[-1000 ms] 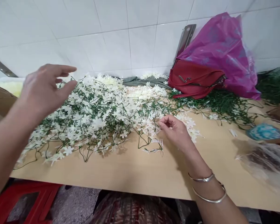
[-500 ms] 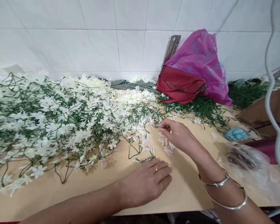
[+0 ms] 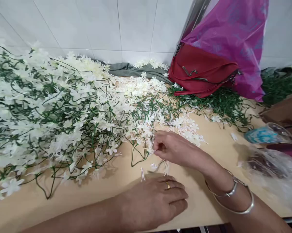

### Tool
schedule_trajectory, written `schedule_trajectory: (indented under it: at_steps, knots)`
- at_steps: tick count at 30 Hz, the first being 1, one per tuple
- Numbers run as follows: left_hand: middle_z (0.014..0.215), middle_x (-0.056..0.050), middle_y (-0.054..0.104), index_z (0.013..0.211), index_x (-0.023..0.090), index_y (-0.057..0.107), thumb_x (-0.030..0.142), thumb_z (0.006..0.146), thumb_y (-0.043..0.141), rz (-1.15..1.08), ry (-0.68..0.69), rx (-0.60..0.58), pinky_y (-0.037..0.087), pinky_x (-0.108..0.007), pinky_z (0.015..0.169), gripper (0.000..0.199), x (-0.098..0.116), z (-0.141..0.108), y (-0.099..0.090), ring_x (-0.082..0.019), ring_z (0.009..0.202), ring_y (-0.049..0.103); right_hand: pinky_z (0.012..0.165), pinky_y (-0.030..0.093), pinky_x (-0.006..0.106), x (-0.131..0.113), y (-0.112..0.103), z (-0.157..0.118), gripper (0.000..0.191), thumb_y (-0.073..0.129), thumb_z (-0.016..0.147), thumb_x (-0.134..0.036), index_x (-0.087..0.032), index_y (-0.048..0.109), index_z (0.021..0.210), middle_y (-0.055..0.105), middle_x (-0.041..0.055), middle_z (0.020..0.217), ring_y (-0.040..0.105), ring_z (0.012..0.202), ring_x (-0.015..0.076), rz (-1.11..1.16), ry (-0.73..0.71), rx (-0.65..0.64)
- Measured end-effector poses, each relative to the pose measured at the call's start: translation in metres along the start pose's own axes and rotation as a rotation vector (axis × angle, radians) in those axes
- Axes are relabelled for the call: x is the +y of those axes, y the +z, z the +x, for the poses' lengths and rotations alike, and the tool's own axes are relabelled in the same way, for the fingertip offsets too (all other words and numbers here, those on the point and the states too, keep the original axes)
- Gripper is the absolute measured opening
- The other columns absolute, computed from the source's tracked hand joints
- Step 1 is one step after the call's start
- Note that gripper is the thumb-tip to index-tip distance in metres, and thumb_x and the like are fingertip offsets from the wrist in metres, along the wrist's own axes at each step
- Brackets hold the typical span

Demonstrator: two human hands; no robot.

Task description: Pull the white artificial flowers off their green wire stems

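Note:
My left hand [image 3: 153, 202] lies palm down near the table's front edge, fingers stretched to the right and its thumb hidden. Just above it are a blurred thin stem [image 3: 152, 170] and a small bunch of white stamens [image 3: 142, 174]. My right hand [image 3: 176, 147] is closed in a pinch at the edge of the artificial flowers; what sits between its fingertips is hidden. Left of both hands spreads a large heap of white artificial flowers [image 3: 70, 119] on green stems. Loose white blossoms and stamens [image 3: 191, 129] lie behind the right hand.
A red bag [image 3: 201, 69] and a purple plastic bag [image 3: 238, 38] stand against the tiled wall. Green stems [image 3: 223, 105] lie beneath them. At the right are a clear cup with a blue pattern [image 3: 262, 134] and a crumpled clear plastic bag [image 3: 272, 171].
My right hand has moved left and slightly down, uncovering white flower pieces behind it. The green stem beside my left hand has shifted. The view has tilted down, nearer the table.

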State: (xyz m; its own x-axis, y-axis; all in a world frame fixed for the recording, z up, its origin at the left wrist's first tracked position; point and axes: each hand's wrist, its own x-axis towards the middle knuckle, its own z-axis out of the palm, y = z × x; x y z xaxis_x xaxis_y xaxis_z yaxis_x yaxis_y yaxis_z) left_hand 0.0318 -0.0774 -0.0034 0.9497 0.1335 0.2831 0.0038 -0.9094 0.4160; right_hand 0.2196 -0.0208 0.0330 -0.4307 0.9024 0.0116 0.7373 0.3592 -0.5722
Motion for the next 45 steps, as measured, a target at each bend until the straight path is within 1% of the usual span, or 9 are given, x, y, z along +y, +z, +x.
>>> schedule_trajectory:
  at_steps: [7,10,13,19,24,29,33,37,45]
  knots:
    - [0.125,-0.008,0.076,0.121,0.015,0.068,0.012,0.108,0.047,0.006,-0.2,0.292,0.044,-0.04,0.121,0.025,-0.016,0.007,0.003,-0.019,0.125,0.066,0.054,0.034,0.027,0.031,-0.006,0.001,0.014,0.063,0.084,-0.019,-0.024,0.058,0.072,0.057,-0.0047,0.059,0.048,0.054,0.0134,0.113,0.181,0.21]
    - [0.115,-0.008,0.078,0.114,0.012,0.068,0.008,0.105,0.048,-0.031,-0.166,0.435,0.05,-0.034,0.116,0.022,-0.02,0.01,-0.002,-0.017,0.114,0.071,0.056,0.035,0.029,0.04,-0.006,0.004,0.014,0.063,0.081,-0.016,-0.024,0.056,0.072,0.057,-0.0038,0.061,0.047,0.055,0.014,0.023,0.186,0.341]
    - [0.113,-0.009,0.079,0.116,0.012,0.067,0.006,0.104,0.049,-0.016,-0.159,0.457,0.051,-0.034,0.116,0.023,-0.022,0.012,-0.006,-0.017,0.115,0.072,0.06,0.04,0.029,0.043,-0.002,0.008,0.012,0.061,0.079,-0.014,-0.025,0.058,0.083,0.059,-0.0033,0.068,0.052,0.059,0.015,0.07,0.177,0.455]
    - [0.148,-0.018,0.063,0.14,0.013,0.055,0.017,0.101,0.055,0.227,-0.548,0.4,0.047,-0.063,0.117,0.039,-0.038,0.006,-0.004,-0.034,0.141,0.057,0.066,0.047,0.03,0.051,0.006,0.014,0.006,0.064,0.088,-0.026,-0.023,0.064,0.092,0.065,0.0005,0.08,0.059,0.069,0.0167,0.333,0.242,0.706]
    - [0.159,-0.022,0.051,0.15,0.014,0.045,0.029,0.101,0.058,0.375,-0.751,0.48,0.044,-0.066,0.116,0.053,-0.058,-0.006,-0.003,-0.039,0.149,0.046,0.068,0.048,0.03,0.062,0.011,0.017,0.017,0.071,0.089,-0.034,-0.022,0.067,0.1,0.063,0.0,0.081,0.059,0.072,0.017,0.544,0.263,0.755]
    - [0.154,-0.022,0.055,0.152,0.017,0.041,0.027,0.099,0.058,0.391,-0.849,0.561,0.045,-0.065,0.113,0.057,-0.059,-0.009,-0.007,-0.039,0.143,0.052,0.074,0.048,0.032,0.057,0.011,0.016,0.017,0.075,0.088,-0.032,-0.024,0.068,0.1,0.063,0.0,0.082,0.06,0.078,0.0183,0.583,0.255,0.854]
    - [0.136,-0.014,0.067,0.138,0.027,0.056,0.029,0.101,0.059,0.228,-0.744,0.649,0.057,-0.052,0.102,0.038,-0.047,-0.008,-0.013,-0.032,0.126,0.066,0.075,0.049,0.033,0.041,0.009,0.012,0.015,0.077,0.086,-0.036,-0.024,0.072,0.092,0.066,0.0016,0.081,0.06,0.079,0.0196,0.646,0.228,0.868]
    - [0.132,-0.01,0.071,0.148,0.029,0.054,0.027,0.103,0.058,-0.044,-0.672,0.762,0.059,-0.039,0.104,0.045,-0.043,-0.005,-0.018,-0.024,0.123,0.069,0.067,0.05,0.03,0.02,0.016,0.007,0.008,0.077,0.087,-0.032,-0.025,0.074,0.088,0.067,0.0002,0.076,0.061,0.071,0.0174,0.792,0.175,0.691]
    - [0.127,-0.007,0.077,0.128,0.029,0.074,0.03,0.105,0.058,-0.343,-0.679,0.871,0.059,-0.04,0.105,0.028,-0.044,-0.003,-0.027,-0.024,0.12,0.071,0.077,0.052,0.033,0.0,0.028,0.007,0.006,0.075,0.085,-0.02,-0.026,0.072,0.083,0.072,0.001,0.082,0.066,0.08,0.0183,0.783,0.087,0.609]
